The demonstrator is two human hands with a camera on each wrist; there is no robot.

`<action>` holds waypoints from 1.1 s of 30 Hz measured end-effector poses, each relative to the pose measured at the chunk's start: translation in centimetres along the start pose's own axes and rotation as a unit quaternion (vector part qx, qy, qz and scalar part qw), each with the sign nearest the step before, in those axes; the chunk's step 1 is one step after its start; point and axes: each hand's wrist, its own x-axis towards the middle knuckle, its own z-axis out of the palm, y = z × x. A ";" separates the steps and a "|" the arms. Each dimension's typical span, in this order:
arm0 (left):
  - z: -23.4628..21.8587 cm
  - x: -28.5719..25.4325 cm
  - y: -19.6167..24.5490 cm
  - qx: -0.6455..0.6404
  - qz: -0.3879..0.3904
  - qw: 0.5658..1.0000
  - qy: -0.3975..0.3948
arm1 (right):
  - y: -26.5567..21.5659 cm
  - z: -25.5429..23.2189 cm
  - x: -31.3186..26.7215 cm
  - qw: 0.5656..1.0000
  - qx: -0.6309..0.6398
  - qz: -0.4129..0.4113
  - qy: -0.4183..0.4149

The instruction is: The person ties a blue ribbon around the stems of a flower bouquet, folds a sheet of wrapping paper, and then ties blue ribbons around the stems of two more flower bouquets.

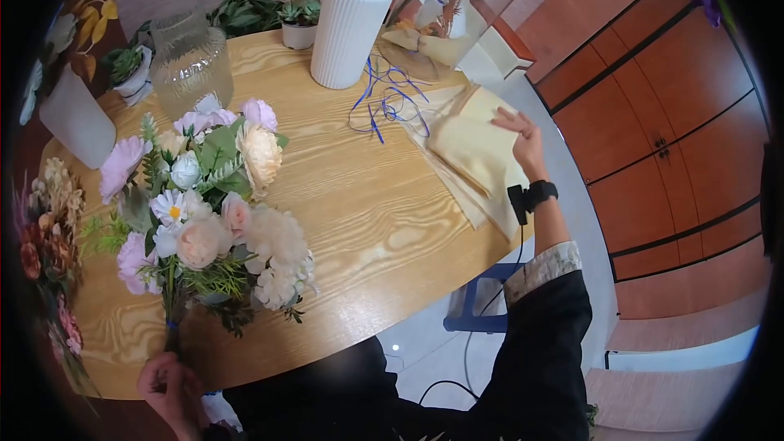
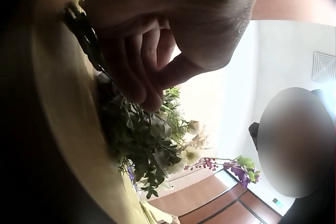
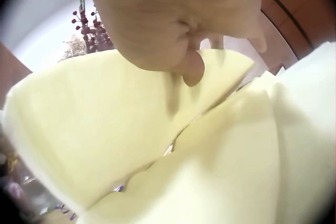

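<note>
A bouquet of lilac, peach and white flowers (image 1: pixel 204 237) lies on the table, its stems bound with a blue tie. My left hand (image 1: pixel 170 388) is at the stem ends; in the left wrist view its fingers (image 2: pixel 128 77) curl loosely toward the thumb, with the stems (image 2: pixel 86 37) along their outer side, not visibly inside the curl. Over the folded pale-yellow wrapping sheets (image 1: pixel 474 143) at the table's right side is my right hand (image 1: pixel 527 143), fingers extended. Up close, the right hand (image 3: pixel 178 19) has its thumb just over or touching a sheet (image 3: pixel 105 113); contact is unclear.
Blue ribbon (image 1: pixel 384 106) lies tangled beside the sheets. A white ribbed vase (image 1: pixel 351 33), a glass vase (image 1: pixel 192 69) and potted plants stand along the back. Dried flowers (image 1: pixel 57 220) are at the left edge, and a blue stool (image 1: pixel 478 302) is below the table.
</note>
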 end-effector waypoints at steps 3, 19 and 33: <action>-0.1 0.3 0.0 0.008 0.000 1.000 -0.016 | 0.8 0.6 -1.9 0.980 0.144 0.115 -0.079; 0.7 0.4 4.2 0.077 0.049 0.994 0.053 | 6.4 -0.1 -2.7 0.988 0.046 -0.004 -0.147; 2.3 4.1 3.2 0.338 0.169 0.908 -0.180 | 4.7 1.6 -4.0 0.975 0.027 0.079 -0.204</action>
